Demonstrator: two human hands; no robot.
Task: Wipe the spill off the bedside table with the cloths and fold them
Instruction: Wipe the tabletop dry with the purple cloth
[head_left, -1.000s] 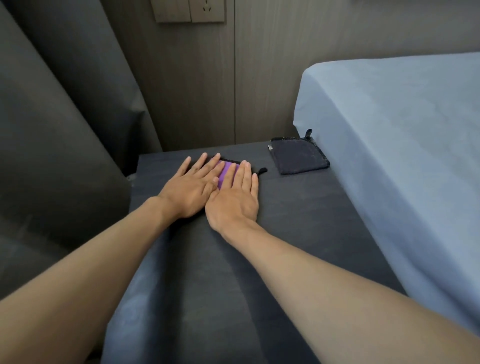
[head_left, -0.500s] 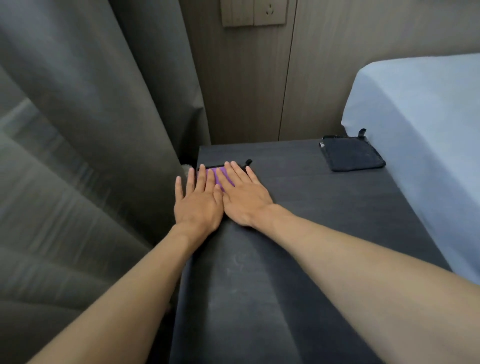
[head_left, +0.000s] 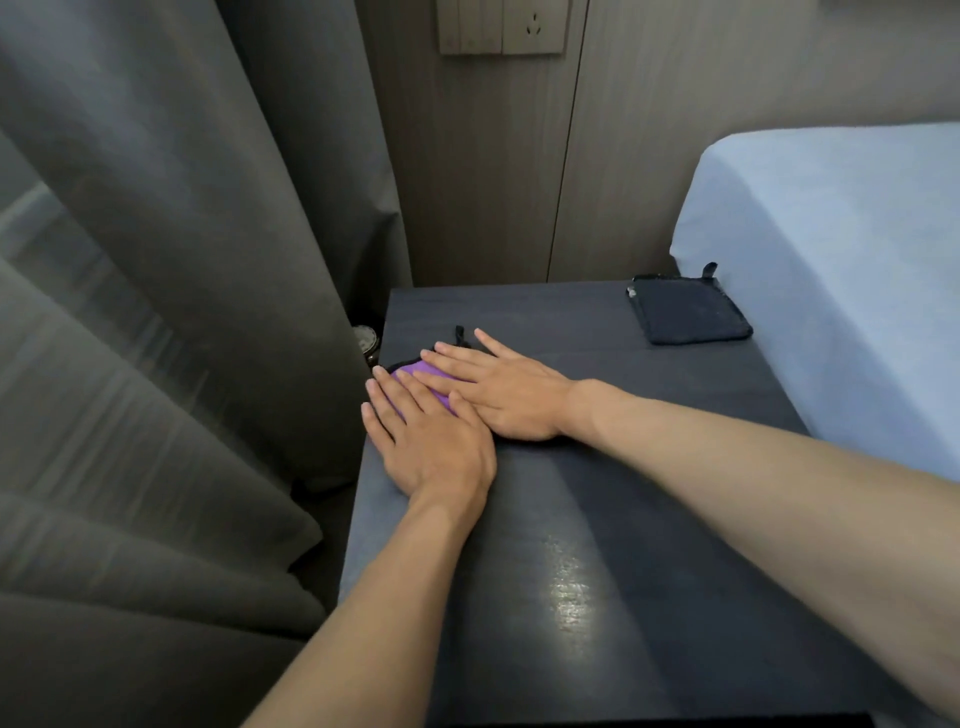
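Flat hands (head_left: 439, 449) (head_left: 511, 397) on cloth (head_left: 415, 370), curtain (head_left: 208, 260) beside

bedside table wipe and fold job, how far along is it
Looks done: the black cloth lies flat at the far corner of the bedside table, by the bed. In hand: left hand and right hand press flat on the purple cloth at the table's left edge. Left: a shiny patch near the front may be wet, or only glare; the purple cloth's fold is hidden.

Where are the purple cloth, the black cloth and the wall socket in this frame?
purple cloth (head_left: 408, 370), head view, exposed purple patch at its far end
black cloth (head_left: 691, 317), head view, middle of its top face
wall socket (head_left: 533, 27), head view, its pin holes
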